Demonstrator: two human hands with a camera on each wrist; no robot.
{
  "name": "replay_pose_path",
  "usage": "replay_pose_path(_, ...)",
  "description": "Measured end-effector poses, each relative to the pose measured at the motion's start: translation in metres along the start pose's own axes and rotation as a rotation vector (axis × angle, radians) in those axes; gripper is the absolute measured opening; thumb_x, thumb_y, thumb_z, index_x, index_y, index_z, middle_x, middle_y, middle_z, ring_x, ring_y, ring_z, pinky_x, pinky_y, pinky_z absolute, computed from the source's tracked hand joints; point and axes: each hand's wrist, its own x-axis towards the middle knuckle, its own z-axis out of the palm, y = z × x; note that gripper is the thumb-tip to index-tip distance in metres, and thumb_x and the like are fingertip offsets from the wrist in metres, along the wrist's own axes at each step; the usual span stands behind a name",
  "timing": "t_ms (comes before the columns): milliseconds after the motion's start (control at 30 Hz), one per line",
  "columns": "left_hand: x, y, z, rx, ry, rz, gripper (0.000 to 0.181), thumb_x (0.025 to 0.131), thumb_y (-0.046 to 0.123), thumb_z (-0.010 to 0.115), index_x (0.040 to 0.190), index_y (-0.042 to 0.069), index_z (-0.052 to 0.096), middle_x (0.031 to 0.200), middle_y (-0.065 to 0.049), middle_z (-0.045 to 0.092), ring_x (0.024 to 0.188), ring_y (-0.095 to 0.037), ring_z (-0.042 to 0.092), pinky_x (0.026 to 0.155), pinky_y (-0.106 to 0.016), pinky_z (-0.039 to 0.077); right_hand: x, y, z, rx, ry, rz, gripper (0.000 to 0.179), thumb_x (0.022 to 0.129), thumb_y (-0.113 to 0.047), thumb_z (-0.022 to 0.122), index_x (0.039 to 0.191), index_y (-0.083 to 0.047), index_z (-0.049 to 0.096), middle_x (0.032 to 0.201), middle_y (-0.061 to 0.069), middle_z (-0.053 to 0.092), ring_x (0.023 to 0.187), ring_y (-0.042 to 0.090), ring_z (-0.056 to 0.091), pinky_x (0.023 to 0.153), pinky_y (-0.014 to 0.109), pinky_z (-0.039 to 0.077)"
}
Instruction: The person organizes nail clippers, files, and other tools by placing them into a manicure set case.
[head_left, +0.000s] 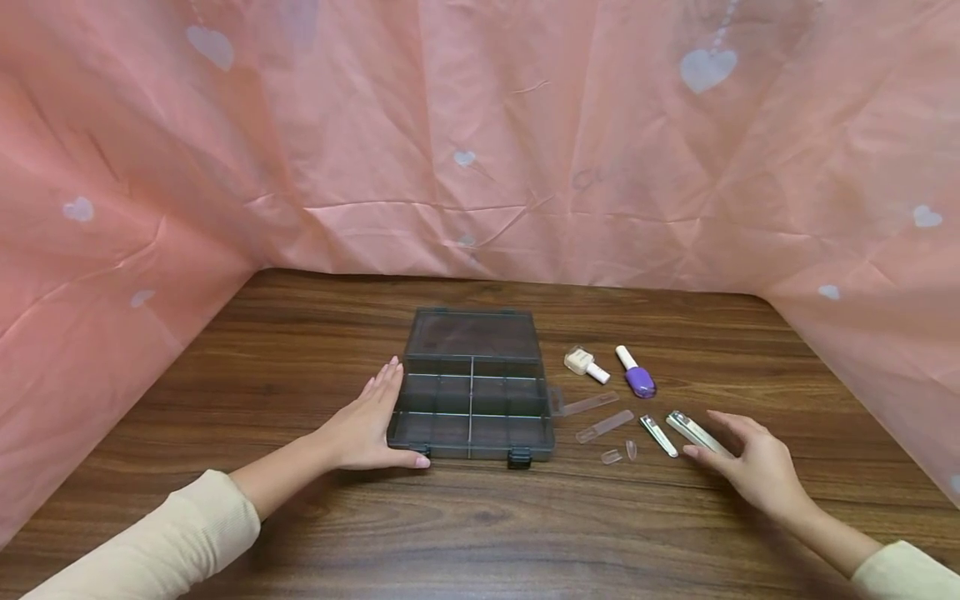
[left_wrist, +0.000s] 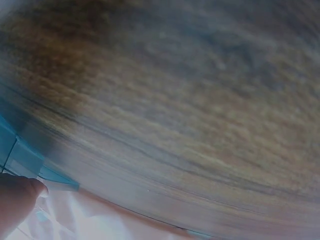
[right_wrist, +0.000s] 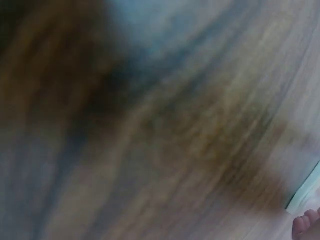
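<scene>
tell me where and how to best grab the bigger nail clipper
Probably best by the middle of the bigger nail clipper, from above and the right, pinching across its narrow width. It is long and slim and lies flat on the table; the smaller clipper sits to its left, and the right hand is at its right end.

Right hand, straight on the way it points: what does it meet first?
Likely the larger nail clipper, between thumb and fingers of the right hand; whether they already touch is unclear.
</scene>
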Motion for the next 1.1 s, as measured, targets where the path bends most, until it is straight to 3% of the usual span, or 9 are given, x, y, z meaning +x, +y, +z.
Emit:
replay_pose_path(67, 0.000, -0.001, 0.000, 0.000, 0.001, 0.002, 0.125, 0.065, 0.066, 0.068, 0.143, -0.013, 0.012, 0.152, -0.029, 0.008, 0.143, -0.036, 0.009, 0.115, -0.050, 0.018, -0.001, 0.002, -0.001, -0.026, -0.017, 0.033, 0.057, 0.072, -0.026, 0.079, 0.111, 0.012, 0.059, 0.105, 0.032, 0.060, 0.082, 0.037, 0.062, 0.062, 0.038, 0.052)
replay_pose_path(167, -0.001, -0.001, 0.000, -0.002, 0.007, 0.001, 0.125, 0.064, 0.066, 0.069, 0.143, -0.014, 0.012, 0.152, -0.030, 0.008, 0.143, -0.036, 0.009, 0.115, -0.050, 0.018, -0.001, 0.006, -0.001, -0.054, -0.043, 0.073, 0.054, 0.073, -0.026, 0.078, 0.107, 0.012, 0.061, 0.099, 0.031, 0.061, 0.074, 0.027, 0.061, 0.055, 0.026, 0.045)
replay_pose_path(333, -0.002, 0.000, 0.001, -0.006, 0.015, -0.005, 0.125, 0.064, 0.065, 0.069, 0.143, -0.014, 0.012, 0.152, -0.030, 0.008, 0.143, -0.036, 0.009, 0.114, -0.050, 0.019, -0.004, 0.011, 0.000, -0.079, -0.029, 0.096, 0.044, 0.073, -0.020, 0.076, 0.101, 0.012, 0.064, 0.094, 0.030, 0.062, 0.076, 0.033, 0.061, 0.061, 0.039, 0.045)
replay_pose_path(400, -0.002, 0.000, 0.002, -0.006, 0.015, -0.005, 0.125, 0.064, 0.065, 0.069, 0.143, -0.014, 0.012, 0.152, -0.030, 0.008, 0.143, -0.036, 0.009, 0.114, -0.050, 0.019, -0.006, 0.013, 0.000, -0.086, -0.008, 0.093, 0.038, 0.072, -0.017, 0.076, 0.097, 0.010, 0.067, 0.090, 0.028, 0.062, 0.074, 0.029, 0.060, 0.061, 0.040, 0.044)
replay_pose_path(567, -0.002, 0.000, 0.001, 0.003, 0.007, -0.006, 0.125, 0.065, 0.065, 0.069, 0.143, -0.014, 0.011, 0.152, -0.030, 0.007, 0.143, -0.037, 0.009, 0.114, -0.050, 0.019, -0.008, 0.017, 0.000, -0.076, 0.028, 0.089, 0.027, 0.070, -0.015, 0.077, 0.089, 0.003, 0.071, 0.085, 0.019, 0.064, 0.068, -0.011, 0.044, 0.058, 0.029, 0.040)
replay_pose_path(633, -0.002, 0.001, 0.000, 0.003, 0.001, -0.008, 0.125, 0.065, 0.066, 0.068, 0.143, -0.014, 0.011, 0.152, -0.030, 0.007, 0.143, -0.036, 0.009, 0.115, -0.050, 0.019, -0.008, 0.019, 0.000, -0.067, 0.035, 0.089, 0.026, 0.070, -0.015, 0.078, 0.087, 0.002, 0.071, 0.084, 0.018, 0.064, 0.068, -0.019, 0.036, 0.057, 0.026, 0.039)
replay_pose_path(1100, 0.000, 0.003, -0.002, 0.036, -0.017, -0.038, 0.127, 0.064, 0.070, 0.066, 0.144, -0.012, 0.010, 0.152, -0.029, 0.007, 0.143, -0.037, 0.007, 0.115, -0.049, 0.017, -0.006, 0.016, -0.001, -0.080, 0.014, 0.078, 0.014, 0.071, -0.013, 0.076, 0.077, -0.002, 0.070, 0.076, 0.010, 0.063, 0.062, -0.013, 0.040, 0.054, 0.025, 0.036)
